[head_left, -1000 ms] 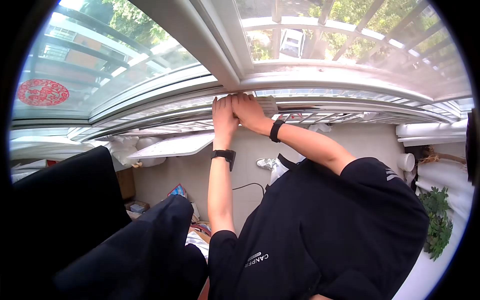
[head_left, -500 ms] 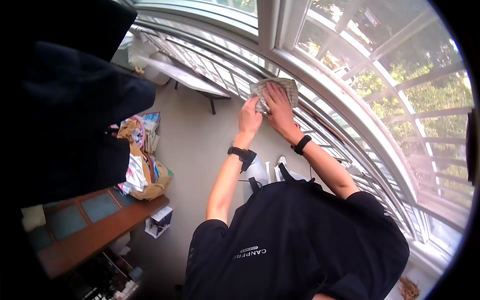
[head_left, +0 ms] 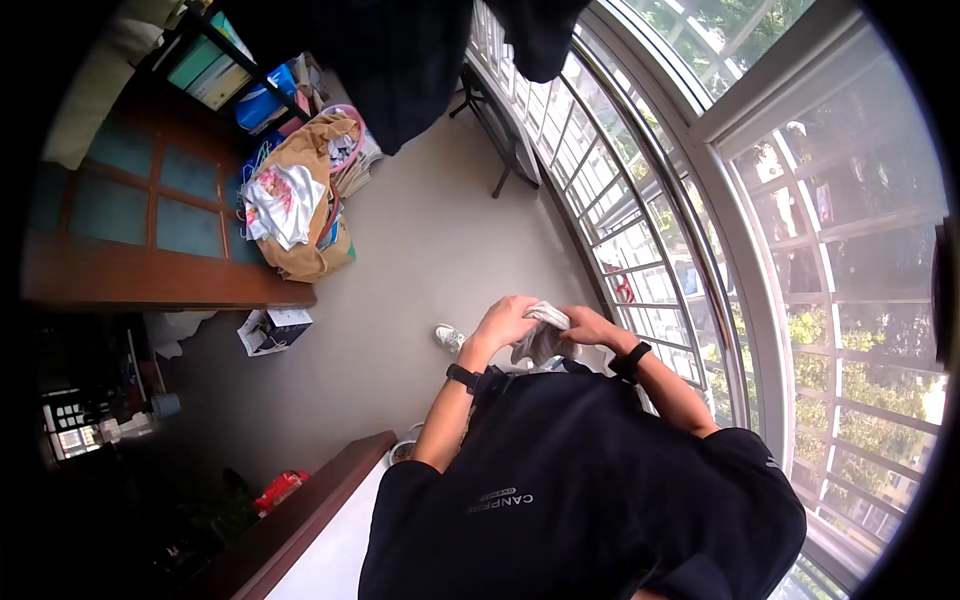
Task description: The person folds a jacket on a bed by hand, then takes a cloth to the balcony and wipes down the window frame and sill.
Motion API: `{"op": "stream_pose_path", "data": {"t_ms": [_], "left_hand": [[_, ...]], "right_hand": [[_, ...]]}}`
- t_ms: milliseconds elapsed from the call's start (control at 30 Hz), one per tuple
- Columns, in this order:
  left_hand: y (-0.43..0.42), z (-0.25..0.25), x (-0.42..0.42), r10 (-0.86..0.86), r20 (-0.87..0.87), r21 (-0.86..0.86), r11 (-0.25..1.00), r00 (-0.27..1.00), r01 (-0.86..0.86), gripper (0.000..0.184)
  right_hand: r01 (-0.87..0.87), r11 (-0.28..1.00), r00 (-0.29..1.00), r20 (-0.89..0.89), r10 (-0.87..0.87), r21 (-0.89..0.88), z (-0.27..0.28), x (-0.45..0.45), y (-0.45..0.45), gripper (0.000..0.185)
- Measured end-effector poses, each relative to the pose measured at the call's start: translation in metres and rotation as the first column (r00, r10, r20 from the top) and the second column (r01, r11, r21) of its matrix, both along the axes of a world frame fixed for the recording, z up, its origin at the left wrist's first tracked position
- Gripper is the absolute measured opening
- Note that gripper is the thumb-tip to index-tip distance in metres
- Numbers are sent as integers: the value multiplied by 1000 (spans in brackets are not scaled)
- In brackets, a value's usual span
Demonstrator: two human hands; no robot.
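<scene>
A pale, crumpled cloth (head_left: 543, 340) is bunched between my two hands, close in front of my chest. My left hand (head_left: 506, 322) grips its left side with bent fingers. On the other side, my right hand (head_left: 590, 329) is closed on the cloth's upper right edge. The lower part of the cloth hangs down, partly hidden behind my dark shirt (head_left: 580, 460).
A barred window with a metal rail (head_left: 690, 220) runs along my right. At the left stand a brown bag (head_left: 305, 255) stuffed with clothes and an open wooden door (head_left: 180, 285). Dark garments (head_left: 400, 70) hang overhead. A small box (head_left: 275, 330) sits on the floor.
Both hands have drawn the cloth down from beside the window rail to near my chest. It was flatter before and is now bunched. My view has turned toward the left.
</scene>
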State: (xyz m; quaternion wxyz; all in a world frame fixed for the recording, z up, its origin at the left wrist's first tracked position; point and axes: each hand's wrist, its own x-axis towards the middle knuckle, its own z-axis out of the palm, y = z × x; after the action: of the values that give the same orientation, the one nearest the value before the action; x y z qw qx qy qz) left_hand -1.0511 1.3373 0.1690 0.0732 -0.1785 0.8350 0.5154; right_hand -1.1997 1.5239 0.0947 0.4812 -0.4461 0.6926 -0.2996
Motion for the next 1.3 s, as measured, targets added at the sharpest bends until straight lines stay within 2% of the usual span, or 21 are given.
{"op": "stream_pose_path", "data": {"t_ms": [67, 133, 167, 200, 233, 267, 333, 433, 500, 600, 700, 733, 800, 967, 1033, 1133, 1200, 1233, 1300], "left_hand": [[-27, 18, 24, 34, -19, -41, 999, 999, -35, 20], [-52, 21, 56, 81, -79, -71, 994, 994, -87, 20], [-66, 19, 78, 122, -160, -87, 987, 980, -138, 21], [-83, 15, 101, 162, -166, -94, 979, 973, -179, 22], [-99, 8, 125, 205, -182, -106, 968, 962, -226, 22], [-115, 5, 149, 249, -198, -116, 955, 948, -275, 23], [-146, -1, 202, 358, -133, -111, 921, 924, -372, 25], [-177, -20, 286, 506, -71, -187, 840, 860, -510, 28], [-189, -36, 343, 590, -45, -269, 770, 806, -579, 30], [-191, -52, 432, 752, 64, -197, 654, 656, -730, 33], [-178, -86, 484, 849, 39, -131, 527, 526, -840, 36], [-176, -85, 494, 871, 116, -62, 486, 477, -872, 33], [-175, -83, 508, 885, 104, -156, 465, 453, -872, 27], [-202, -72, 537, 943, -169, -195, 252, 286, -948, 26], [-230, -72, 554, 930, -305, -199, 148, 205, -969, 31], [-275, -75, 596, 951, -255, -325, 88, 177, -941, 26], [-311, -51, 618, 973, -219, -261, 17, 76, -965, 21], [-328, -44, 630, 981, -190, -216, -15, 27, -976, 21], [-363, -35, 655, 995, -95, -173, -58, -42, -983, 22]], "right_hand": [[-83, 993, 996, -37, 87, 84, 5, 12, -28, 31], [-65, 989, 993, -91, 78, 134, 25, 30, -65, 33], [-68, 995, 990, -119, 76, 73, 11, 40, -79, 31], [-69, 998, 986, -152, 68, 1, -1, 48, -98, 30], [-68, 996, 982, -174, 77, 57, 9, 63, -123, 28], [-125, 992, 974, -190, 122, -7, 8, 76, -146, 26], [-248, 968, 932, -283, 224, -49, 11, 104, -192, 24], [-332, 943, 903, -298, 310, -23, 26, 145, -256, 25], [-454, 886, 871, -260, 418, -97, 41, 176, -296, 24], [-613, 778, 787, -192, 586, -140, 68, 249, -360, 23], [-724, 655, 688, -169, 705, -216, 69, 294, -402, 23], [-741, 643, 671, -177, 720, -194, 69, 307, -413, 23], [-792, 596, 610, -185, 770, -132, 70, 338, -441, 23], [-797, 581, 600, -112, 792, -163, 60, 403, -512, 20], [-826, 542, 559, -99, 823, -158, 58, 424, -548, 20], [-851, 484, 511, -110, 852, -203, 38, 458, -605, 21], [-861, 474, 497, -105, 862, -183, 48, 485, -649, 22], [-888, 446, 458, -128, 880, -111, 51, 500, -671, 24], [-866, 453, 484, -127, 866, -211, 64, 530, -708, 27]]}}
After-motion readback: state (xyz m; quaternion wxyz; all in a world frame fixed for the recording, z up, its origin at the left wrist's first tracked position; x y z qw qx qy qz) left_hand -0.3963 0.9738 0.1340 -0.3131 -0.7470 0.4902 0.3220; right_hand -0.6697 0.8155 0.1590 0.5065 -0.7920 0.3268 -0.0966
